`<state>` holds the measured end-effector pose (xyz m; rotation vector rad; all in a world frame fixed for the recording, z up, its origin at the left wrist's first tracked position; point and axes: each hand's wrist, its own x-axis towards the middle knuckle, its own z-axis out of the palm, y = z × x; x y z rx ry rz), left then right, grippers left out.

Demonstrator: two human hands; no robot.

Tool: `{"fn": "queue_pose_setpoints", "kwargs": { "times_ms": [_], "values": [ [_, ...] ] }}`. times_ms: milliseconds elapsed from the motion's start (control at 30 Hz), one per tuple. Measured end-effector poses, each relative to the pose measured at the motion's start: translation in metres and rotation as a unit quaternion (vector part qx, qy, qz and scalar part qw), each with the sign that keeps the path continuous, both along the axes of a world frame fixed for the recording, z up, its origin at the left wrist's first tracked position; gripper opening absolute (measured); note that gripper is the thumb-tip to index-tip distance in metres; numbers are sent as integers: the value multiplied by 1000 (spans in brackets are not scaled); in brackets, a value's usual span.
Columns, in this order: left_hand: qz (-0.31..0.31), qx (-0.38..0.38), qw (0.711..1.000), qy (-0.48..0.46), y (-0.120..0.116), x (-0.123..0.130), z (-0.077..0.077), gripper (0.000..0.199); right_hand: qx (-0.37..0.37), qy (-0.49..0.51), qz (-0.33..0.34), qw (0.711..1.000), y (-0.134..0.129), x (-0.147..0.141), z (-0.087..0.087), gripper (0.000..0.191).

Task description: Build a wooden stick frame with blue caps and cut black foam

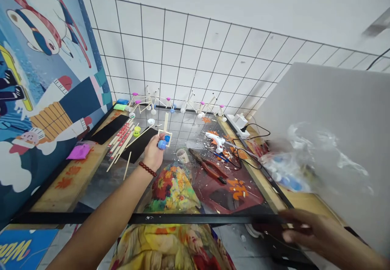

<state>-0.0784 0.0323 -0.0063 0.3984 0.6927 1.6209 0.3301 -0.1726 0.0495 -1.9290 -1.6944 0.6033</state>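
Observation:
My left hand (154, 153), with a beaded bracelet at the wrist, is raised over the glass-topped table. Its closed fingers grip a small wooden stick frame (169, 139) with blue round parts, perhaps caps, on it. At the lower right, my right hand (301, 225) is just off the table's front corner, smeared by motion. Whether it holds anything I cannot make out. To the right of my left hand lie red-handled pliers (210, 167) and a white glue gun (217, 141). Left of it are several wooden sticks with red-and-white wrapping (121, 137).
Stick models with pink and white round parts (149, 103) line the back edge by a wire grid. A white power strip (238, 124) sits at the back right, its black cable trailing across the table. A paper cup (182, 156) and a pink packet (78, 151) are also there.

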Motion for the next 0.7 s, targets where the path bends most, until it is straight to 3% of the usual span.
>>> {"fn": "queue_pose_setpoints", "kwargs": {
  "times_ms": [33, 67, 167, 267, 367, 500, 700],
  "values": [
    [-7, 1, 1000, 2, -1, 1, -1, 10, -50, 28, 41, 998, 7, -20, 6, 33],
    [-15, 2, 1000, 4, -2, 3, -2, 14, -52, 58, 80, 994, 18, -42, 13, 30],
    [-43, -1, 999, 6, -6, 8, -4, 17, 35, 153, 147, 977, 68, -111, 24, 27],
    [-65, -2, 998, 0, -10, 13, -3, 17, 100, 257, 152, 949, 128, -177, 6, 34],
    [-93, 12, 995, -12, -15, 17, -1, 16, 62, 313, 165, 933, 173, -224, -29, 51],
    [-117, 29, 993, -20, -19, 20, 1, 14, 32, 305, 122, 944, 188, -250, -63, 56],
    [-111, 46, 992, -26, -20, 23, 0, 11, 39, 364, 118, 923, 187, -264, -70, 31]
  ]
}}
